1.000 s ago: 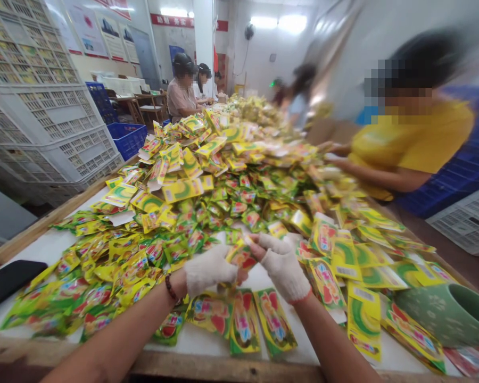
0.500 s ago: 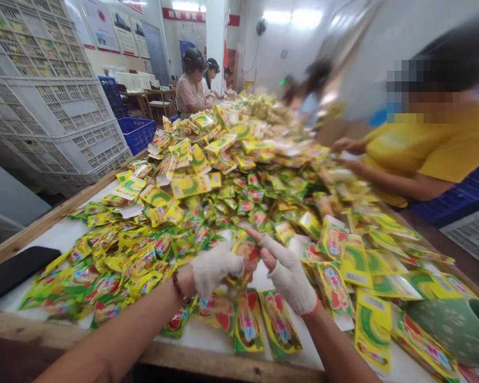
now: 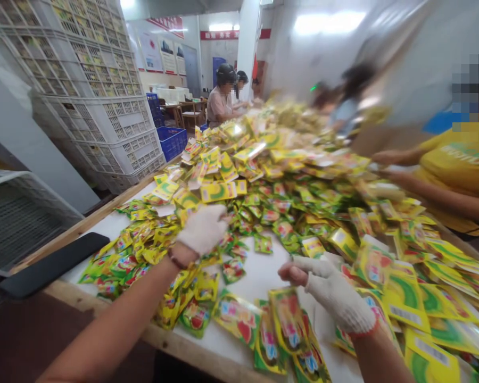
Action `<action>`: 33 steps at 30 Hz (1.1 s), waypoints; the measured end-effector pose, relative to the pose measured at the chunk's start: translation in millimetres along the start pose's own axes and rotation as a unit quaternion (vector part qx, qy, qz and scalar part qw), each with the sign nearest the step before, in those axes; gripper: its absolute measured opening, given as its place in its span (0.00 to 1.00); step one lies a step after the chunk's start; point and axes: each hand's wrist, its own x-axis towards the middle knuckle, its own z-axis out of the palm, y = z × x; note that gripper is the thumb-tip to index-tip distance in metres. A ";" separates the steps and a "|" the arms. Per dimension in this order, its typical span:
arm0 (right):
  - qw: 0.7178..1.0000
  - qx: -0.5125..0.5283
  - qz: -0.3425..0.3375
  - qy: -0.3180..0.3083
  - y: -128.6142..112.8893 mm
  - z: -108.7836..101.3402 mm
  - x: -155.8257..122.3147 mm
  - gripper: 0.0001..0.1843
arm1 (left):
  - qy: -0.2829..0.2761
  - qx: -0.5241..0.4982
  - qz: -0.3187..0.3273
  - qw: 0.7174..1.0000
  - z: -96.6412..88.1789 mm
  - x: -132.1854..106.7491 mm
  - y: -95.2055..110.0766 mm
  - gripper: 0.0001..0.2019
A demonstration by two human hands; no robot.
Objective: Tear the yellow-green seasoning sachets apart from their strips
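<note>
My left hand (image 3: 203,229), in a white fingerless glove, reaches over the heap of small green and yellow packets (image 3: 135,260). Its fingers point toward the packets and are partly hidden by the back of the hand. My right hand (image 3: 329,290), gloved the same way, hovers above the white tabletop (image 3: 259,271) with fingers apart and nothing seen in them. Just below its fingertips, a flat yellow-green printed box (image 3: 289,319) lies over other such boxes by the table's front edge. A single packet (image 3: 263,244) lies near the middle.
Flat boxes (image 3: 407,298) are piled at the right. A black phone-like slab (image 3: 56,263) lies on the left edge. White crates (image 3: 99,122) are stacked at the left, a blue crate (image 3: 171,142) behind. A person in yellow (image 3: 455,170) works at the right; others sit farther back.
My hands were together around a box; now they are apart. The left has moved up-left to the packets, and a box lies on the front ones. The view has turned left.
</note>
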 end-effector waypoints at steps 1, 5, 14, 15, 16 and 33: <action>1.000 -0.003 0.001 0.009 -0.1 2.4 0.2 0.20 | 0.019 0.071 -0.030 0.997 -4.6 6.5 -13.7 0.09; 0.998 0.014 -0.002 0.063 6.9 19.3 5.4 0.16 | 0.001 0.141 -0.056 0.988 -10.8 19.7 -53.9 0.17; 0.989 0.101 -0.019 0.105 20.7 38.1 14.5 0.18 | 0.127 -0.191 -0.050 0.972 -20.4 0.0 -30.7 0.07; 0.986 0.129 -0.011 0.106 19.7 40.0 15.1 0.20 | 0.118 -0.324 -0.048 0.937 -15.3 -5.1 -18.9 0.10; 0.980 0.168 0.002 0.102 18.0 42.0 15.7 0.23 | 0.088 -0.440 -0.052 0.892 -8.4 -10.4 -6.0 0.13; 0.919 0.306 -0.005 0.248 27.5 6.2 29.4 0.15 | -0.143 -0.122 0.051 0.981 88.9 43.6 52.5 0.05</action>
